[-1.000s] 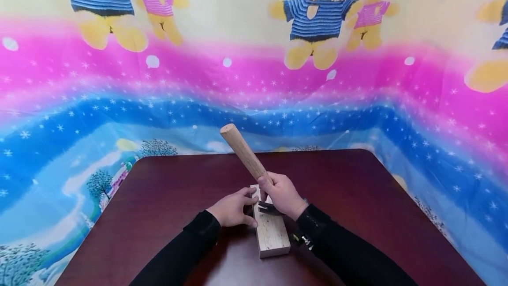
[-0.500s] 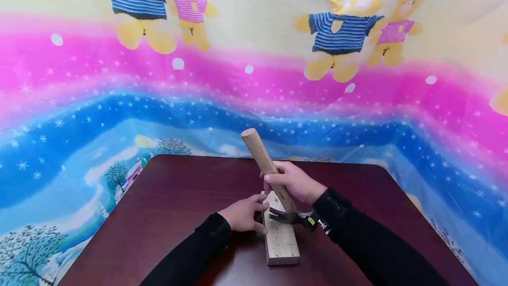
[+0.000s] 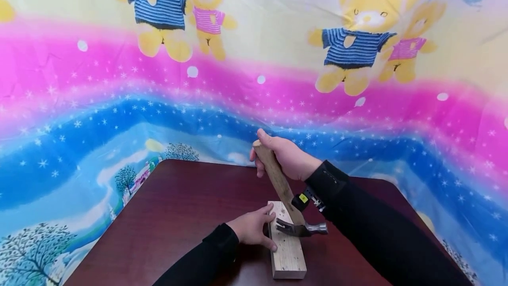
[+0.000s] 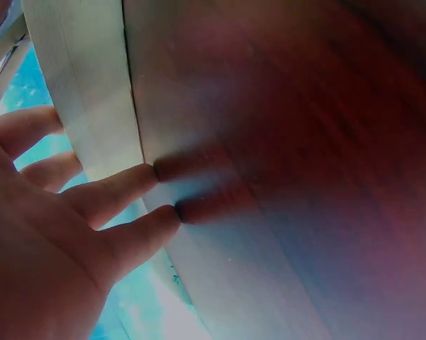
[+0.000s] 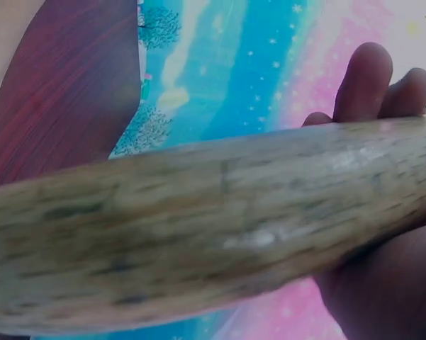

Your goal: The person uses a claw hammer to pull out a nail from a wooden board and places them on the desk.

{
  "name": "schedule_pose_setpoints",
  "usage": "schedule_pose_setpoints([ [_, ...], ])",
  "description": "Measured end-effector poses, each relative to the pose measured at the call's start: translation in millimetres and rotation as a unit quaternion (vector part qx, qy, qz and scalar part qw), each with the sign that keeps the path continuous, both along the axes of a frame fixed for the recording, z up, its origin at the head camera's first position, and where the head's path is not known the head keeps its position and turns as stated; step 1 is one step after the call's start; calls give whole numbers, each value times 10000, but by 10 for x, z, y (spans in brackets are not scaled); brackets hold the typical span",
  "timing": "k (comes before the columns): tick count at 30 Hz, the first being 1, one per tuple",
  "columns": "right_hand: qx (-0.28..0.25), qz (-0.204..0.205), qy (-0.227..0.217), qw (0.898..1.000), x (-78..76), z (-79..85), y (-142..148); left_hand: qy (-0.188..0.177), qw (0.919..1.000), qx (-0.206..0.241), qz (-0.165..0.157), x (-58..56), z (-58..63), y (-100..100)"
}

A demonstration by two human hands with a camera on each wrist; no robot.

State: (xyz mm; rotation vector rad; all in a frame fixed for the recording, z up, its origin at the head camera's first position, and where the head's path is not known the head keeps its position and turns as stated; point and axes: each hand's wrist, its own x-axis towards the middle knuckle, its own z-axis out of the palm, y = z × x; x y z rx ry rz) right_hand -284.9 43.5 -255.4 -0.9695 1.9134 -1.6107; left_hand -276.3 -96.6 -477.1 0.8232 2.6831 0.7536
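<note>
A claw hammer [image 3: 282, 189] stands with its dark, forked claw over a pale wooden block [image 3: 289, 257] and its shiny striking face past the block's right edge. Its wooden handle slants up and away to the left. My right hand [image 3: 291, 158] holds the handle near its upper end, thumb up beside the tip. In the right wrist view the handle [image 5: 198, 227] crosses in front of the palm, fingertips showing behind it. My left hand [image 3: 252, 227] rests along the block's left side with fingers spread. Whether a nail sits in the claw I cannot tell.
The dark red-brown table [image 3: 190, 206] lies under the block. A printed cloth [image 3: 222, 100] with bears and snowflakes hangs behind and beside it. Small dark marks [image 3: 282, 210] dot the block's top.
My right hand has moved from low on the handle, close to the hammer's head, up to the handle's end. My left hand stays at the block. The head view has shifted.
</note>
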Motion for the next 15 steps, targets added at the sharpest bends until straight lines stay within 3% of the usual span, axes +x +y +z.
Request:
schedule_pose_setpoints([
  [7,-22,-373,-274,9989,28,5,-18,-146,9998,156,13,-41,-37,56],
  [15,-22,-632,-29,9980,104,-54,-121,-135,9996,202,-145,-6,3,-7],
])
